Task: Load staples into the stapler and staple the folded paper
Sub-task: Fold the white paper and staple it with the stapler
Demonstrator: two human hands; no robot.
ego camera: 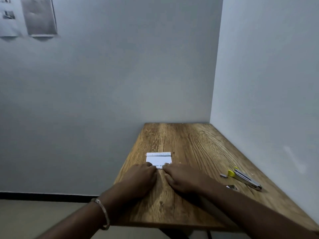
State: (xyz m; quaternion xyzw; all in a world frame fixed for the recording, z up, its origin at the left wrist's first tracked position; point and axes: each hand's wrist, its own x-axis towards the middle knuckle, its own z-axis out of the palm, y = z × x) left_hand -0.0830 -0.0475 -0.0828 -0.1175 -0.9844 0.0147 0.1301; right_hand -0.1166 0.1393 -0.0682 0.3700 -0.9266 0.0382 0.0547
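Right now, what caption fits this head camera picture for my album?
Both hands, left hand and right hand, press the folded paper on the wooden table; stapler waits nearby.

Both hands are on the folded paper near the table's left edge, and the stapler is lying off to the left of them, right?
Not quite. The stapler lies to the right of the hands, near the right wall, not the left. The head view shows it. The rest holds: the left hand and right hand both rest on the near edge of the folded paper, close to the table's left edge.
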